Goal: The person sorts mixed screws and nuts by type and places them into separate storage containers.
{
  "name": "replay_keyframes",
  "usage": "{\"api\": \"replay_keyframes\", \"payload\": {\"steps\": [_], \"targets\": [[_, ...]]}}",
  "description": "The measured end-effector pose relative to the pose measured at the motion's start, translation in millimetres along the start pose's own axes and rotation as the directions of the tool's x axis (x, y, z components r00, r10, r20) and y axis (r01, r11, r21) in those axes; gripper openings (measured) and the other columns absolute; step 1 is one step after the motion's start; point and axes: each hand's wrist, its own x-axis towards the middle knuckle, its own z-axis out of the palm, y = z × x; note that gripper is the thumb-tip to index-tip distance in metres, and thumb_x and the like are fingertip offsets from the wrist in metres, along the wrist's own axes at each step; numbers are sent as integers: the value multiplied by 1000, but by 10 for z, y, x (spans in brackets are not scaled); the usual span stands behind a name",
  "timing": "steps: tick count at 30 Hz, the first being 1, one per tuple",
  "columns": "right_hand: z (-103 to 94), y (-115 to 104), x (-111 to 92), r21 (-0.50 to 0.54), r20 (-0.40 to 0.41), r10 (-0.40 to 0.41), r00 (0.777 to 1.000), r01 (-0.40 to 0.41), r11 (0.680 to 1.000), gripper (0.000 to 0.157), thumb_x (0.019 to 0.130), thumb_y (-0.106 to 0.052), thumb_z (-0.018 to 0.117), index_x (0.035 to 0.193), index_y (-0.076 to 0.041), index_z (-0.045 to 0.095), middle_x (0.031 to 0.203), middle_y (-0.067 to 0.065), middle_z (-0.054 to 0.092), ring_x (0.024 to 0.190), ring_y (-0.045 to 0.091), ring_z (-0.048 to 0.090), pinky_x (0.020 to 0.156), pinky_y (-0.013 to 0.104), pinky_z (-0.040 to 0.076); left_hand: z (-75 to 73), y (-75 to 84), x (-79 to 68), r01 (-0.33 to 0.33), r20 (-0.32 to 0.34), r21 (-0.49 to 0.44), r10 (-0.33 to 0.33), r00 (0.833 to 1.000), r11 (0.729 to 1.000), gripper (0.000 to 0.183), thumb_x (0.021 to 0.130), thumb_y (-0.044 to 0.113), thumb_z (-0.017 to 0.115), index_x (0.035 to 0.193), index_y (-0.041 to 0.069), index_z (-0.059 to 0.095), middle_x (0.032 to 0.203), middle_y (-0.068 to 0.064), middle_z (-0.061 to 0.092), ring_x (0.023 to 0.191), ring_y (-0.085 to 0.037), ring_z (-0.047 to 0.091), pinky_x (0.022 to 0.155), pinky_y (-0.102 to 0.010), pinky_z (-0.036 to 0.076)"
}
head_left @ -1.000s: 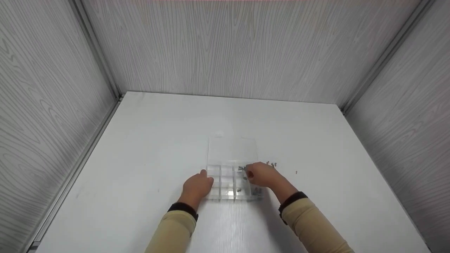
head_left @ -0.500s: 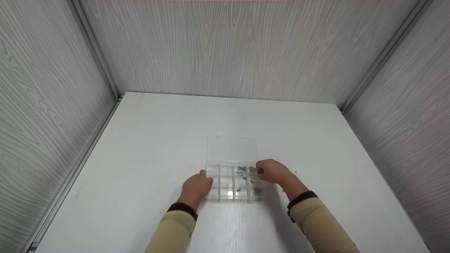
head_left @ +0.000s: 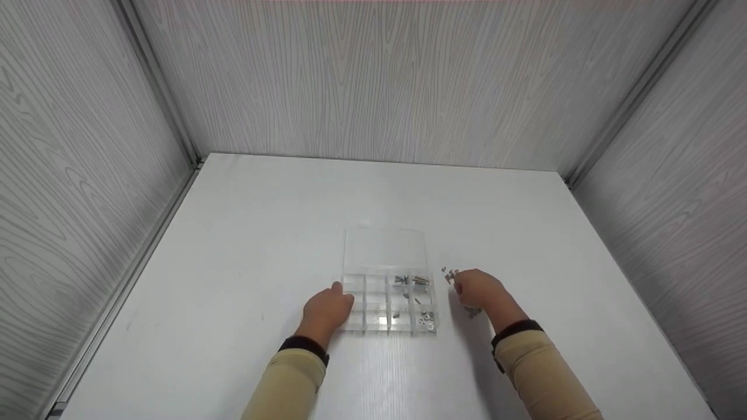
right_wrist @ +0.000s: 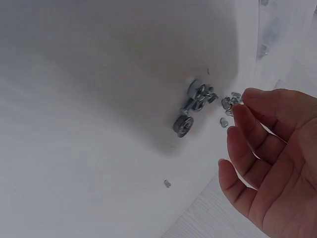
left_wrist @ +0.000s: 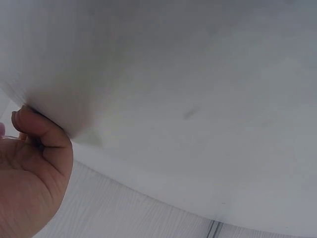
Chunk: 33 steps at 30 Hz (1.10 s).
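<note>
- L hand (head_left: pixel 327 308): fingers curled on L wall of clear plastic compartment box (head_left: pixel 376 284), which lies just R of it; prob. braced vs. sliding.
- R hand (head_left: pixel 480 289): thumb & index tips at small metal fasteners (head_left: pixel 450 274); pinch or mere touch, can't tell.
- 2nd hardware pile (head_left: pixel 473 312): under/beside R hand, nearer the person; apparently within easy reach.
- Lid (head_left: pixel 385 249): laid back beyond L hand, presumably for compartment access.
- Worktop (head_left: pixel 280 210): white, beneath both hands; grey wood-grain panels (head_left: pixel 373 81) beyond & at either side.

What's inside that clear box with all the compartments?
The clear box holds small metal pieces toward its right: screw-like ones in back, ring-shaped ones front right, a few between. The left hand covers part of its left edge; anything beneath is hidden.
</note>
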Motion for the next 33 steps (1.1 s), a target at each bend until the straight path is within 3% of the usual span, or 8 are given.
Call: {"api": "replay_keyframes", "payload": {"steps": [5, 10, 12, 17, 22, 25, 33], "targets": [[56, 41, 1, 26, 24, 51, 998, -52, 998, 5, 78, -7, 57, 77, -9, 62, 65, 2, 54, 58, 17, 48, 52, 30, 41, 3, 10, -3, 8, -7, 18, -8, 1000, 1000, 54, 88, 33, 33, 126, -4, 36, 99, -18, 57, 96, -31, 54, 82, -40, 42], [105, 58, 5, 7, 42, 61, 997, -62, 998, 13, 68, -1, 65, 79, -7, 61, 72, 5, 56, 61, 18, 49, 54, 31, 42, -6, 19, -10, -22, -3, 34, 22, 1000, 999, 50, 89, 31, 33, 122, -7, 40, 91, -17, 57, 85, -29, 56, 73, -40, 45], [124, 67, 18, -13, 47, 60, 997, -59, 998, 17, 66, -1, 66, 80, -7, 60, 75, 5, 57, 63, 19, 48, 55, 31, 42, -12, 19, -10, -29, 2, 30, 28, 1000, 999, 50, 90, 31, 32, 122, -7, 39, 93, -18, 57, 87, -30, 55, 74, -40, 45], [122, 58, 54, 6, 47, 60, 997, -60, 998, 10, 71, -4, 62, 79, -8, 59, 73, 3, 55, 63, 18, 49, 54, 30, 41, -23, 11, -8, -13, 7, 11, 13, 1000, 1000, 54, 90, 32, 31, 127, -7, 34, 105, -21, 55, 100, -32, 51, 84, -41, 41], [-29, -88, 34, 39, -43, -40, 998, 42, 998, 4, 73, -5, 59, 74, -9, 56, 66, 1, 52, 60, 17, 47, 52, 30, 40, -33, 20, -12, -22, 2, 17, 22, 1000, 1000, 52, 90, 30, 32, 125, -8, 36, 101, -21, 56, 96, -32, 53, 80, -41, 43], [-141, -231, 10, 39, -105, -132, 986, 137, 990, 8, 70, -3, 59, 71, -9, 55, 65, 0, 51, 60, 17, 47, 53, 31, 40, -36, 23, -16, -25, -1, 25, 25, 1000, 999, 51, 89, 30, 32, 123, -8, 38, 95, -19, 57, 90, -31, 55, 76, -41, 44], [-193, -592, -9, 22, -128, -262, 956, 267, 963, 7, 74, -4, 57, 74, -11, 56, 65, -4, 50, 59, 12, 45, 52, 27, 39, -29, 24, -23, -19, -12, 9, 19, 1000, 1000, 52, 88, 30, 34, 124, -7, 38, 99, -20, 57, 94, -32, 54, 79, -41, 43]]}}
